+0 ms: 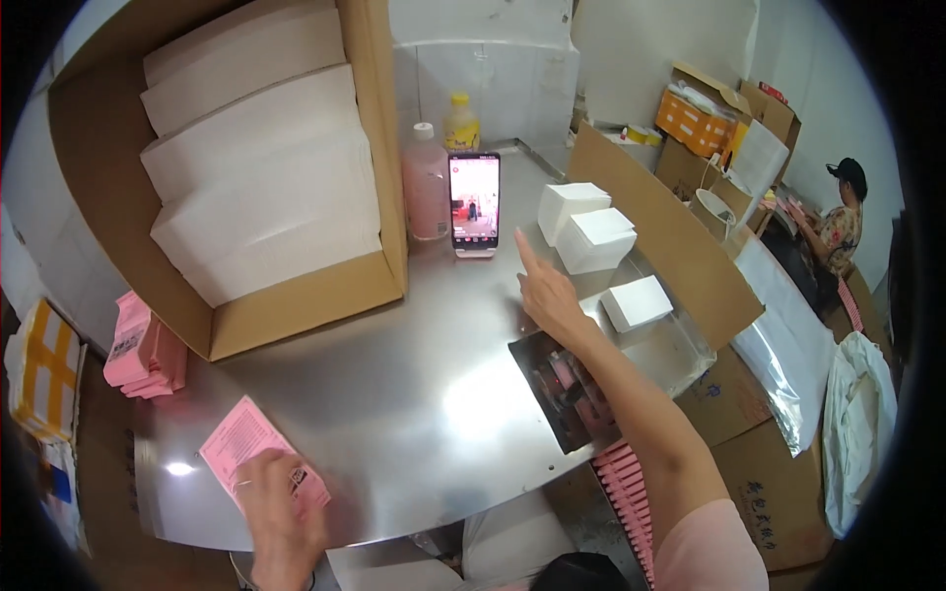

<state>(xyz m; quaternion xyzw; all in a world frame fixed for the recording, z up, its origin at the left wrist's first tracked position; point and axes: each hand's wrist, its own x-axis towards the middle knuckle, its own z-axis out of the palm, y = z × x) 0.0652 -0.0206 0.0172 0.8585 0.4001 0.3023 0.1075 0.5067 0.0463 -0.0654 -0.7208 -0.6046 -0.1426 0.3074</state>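
My left hand (279,507), with a ring on one finger, bends over a pink printed paper bag (241,433) at the near left of the metal table. Its fingers grip the near end of the bag. Over the table's right half, my right hand (550,295) holds nothing; its index finger points out toward the far side. Just left of that fingertip a lit phone (475,202) leans upright on a small stand. To the right stand blocks of white folded tissue (596,239), and a single white block (637,302) lies nearer me.
A tall carton (394,148) of white tissue stacks fills the far left. Pink bags (145,350) are piled beside it. A pink bottle (426,182) and a yellow bottle (461,123) stand behind the phone. Below my right forearm is a dark table opening (562,389). Another person (843,222) works far right.
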